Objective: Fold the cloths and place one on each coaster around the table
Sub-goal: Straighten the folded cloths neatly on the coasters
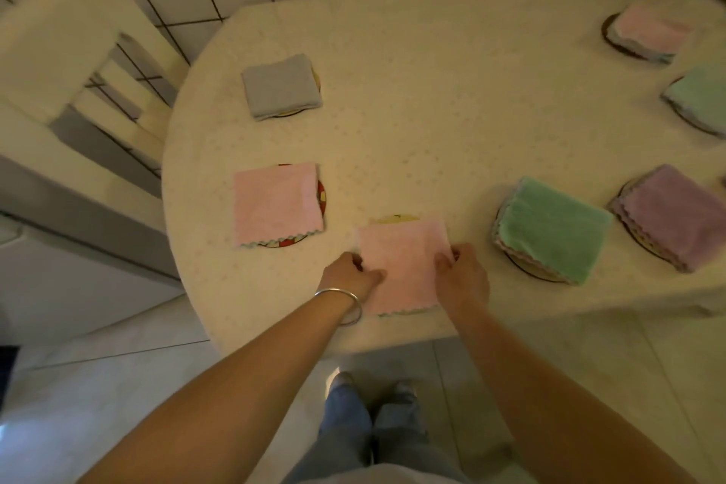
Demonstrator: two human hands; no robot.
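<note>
So the pink cloth [402,265] is folded into a neat square with a scalloped edge on the side nearest the person, sitting near the front edge of the table [432,98]. It mostly covers a tan coaster [396,219], only the far rim pokes out. The left hand [347,275] pinches the cloth's left edge, the right hand [463,279] grips the right edge with the thumb on top.

Just left of it is another pink cloth [277,204] on a red patterned coaster [321,196], and further back a grey cloth [281,86] on its own coaster. To the right there's a green cloth [554,228] and a purple cloth [675,216], each on a dark-rimmed coaster, plus a pink one and a green one way over at the far right. A white chair [78,63] is tucked in by the table's left end. Silver bracelet [345,301] on the left wrist.
</note>
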